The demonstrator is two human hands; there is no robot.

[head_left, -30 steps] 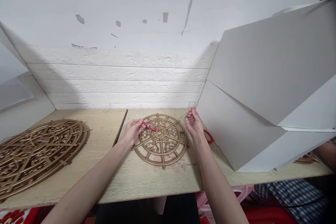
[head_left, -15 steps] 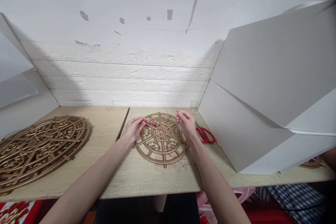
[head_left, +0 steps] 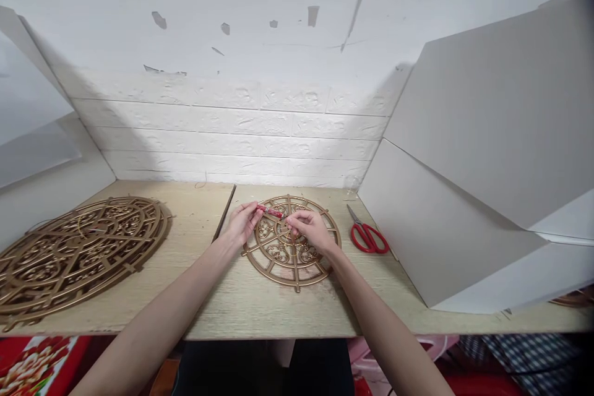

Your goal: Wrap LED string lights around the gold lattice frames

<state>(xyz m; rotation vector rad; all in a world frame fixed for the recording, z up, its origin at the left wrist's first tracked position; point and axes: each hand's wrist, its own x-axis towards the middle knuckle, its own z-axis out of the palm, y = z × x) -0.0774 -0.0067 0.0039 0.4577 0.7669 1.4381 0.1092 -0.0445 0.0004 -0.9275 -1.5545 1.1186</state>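
Observation:
A small round gold openwork panel (head_left: 291, 257) lies flat on the wooden table in front of me. My left hand (head_left: 242, 223) rests at its left rim, fingers pinched on a small red stick-like piece (head_left: 270, 211) held over the panel. My right hand (head_left: 307, 228) is over the panel's centre, fingers pinched together on a thin gold thread that is hard to make out. The two hands are close together above the hub.
Red-handled scissors (head_left: 366, 235) lie right of the panel. A stack of larger gold openwork panels (head_left: 78, 250) sits at the left. Folded white boards (head_left: 482, 154) lean at the right; a white brick-pattern wall is behind. The wooden table (head_left: 250, 303) ends near me.
My right hand has moved left from the panel's far right rim to its centre, pulling the thread in. The scissors it covered now show. My left hand has stayed put with the red piece.

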